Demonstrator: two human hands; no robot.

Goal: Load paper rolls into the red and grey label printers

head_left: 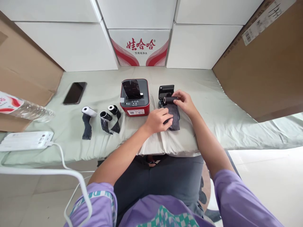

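My right hand (185,102) is closed on a dark roll of ribbon (170,100) with a pale core, pinching its right end. The roll lies across a small black printer (166,90) whose lid stands up at the back. From the roll a wide black strip (175,121) runs toward me over the cloth. My left hand (159,120) rests at the strip's left edge, fingers bent and apart, with nothing visible in its grasp. Just left of that hand stands a red and black printer (136,105), a black sheet (131,89) rising from its top.
Farther left are a white-ended roll (89,111) with a dark tail, two dark rolls (111,115), a phone (75,93), a water bottle (28,108) and a white power bank (27,141) with a cable. White boxes (142,47) line the back; cardboard boxes (267,69) flank both sides.
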